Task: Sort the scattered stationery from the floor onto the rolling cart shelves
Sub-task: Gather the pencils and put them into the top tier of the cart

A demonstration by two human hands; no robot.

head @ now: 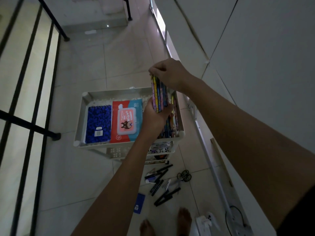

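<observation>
A bundle of colourful patterned pencils (160, 94) is held above the right side of the white rolling cart's top shelf (81, 116). My left hand (154, 116) grips the bundle's lower end and my right hand (167, 74) pinches its upper end. More patterned pencils (170, 128) lie in the shelf under my left hand. A blue spiral notebook (98, 124) and a pink pack of wipes (127, 120) lie flat on the same shelf. On the floor in front of the cart lie several black pens (162, 184), scissors (184, 175) and a small blue card (139, 203).
Lower cart shelves (158, 149) hold small items I cannot make out. Black railing bars (30, 99) run along the left. A white wall and skirting (209, 159) close the right. A power strip (207, 222) with cable lies bottom right, beside my bare feet (184, 218).
</observation>
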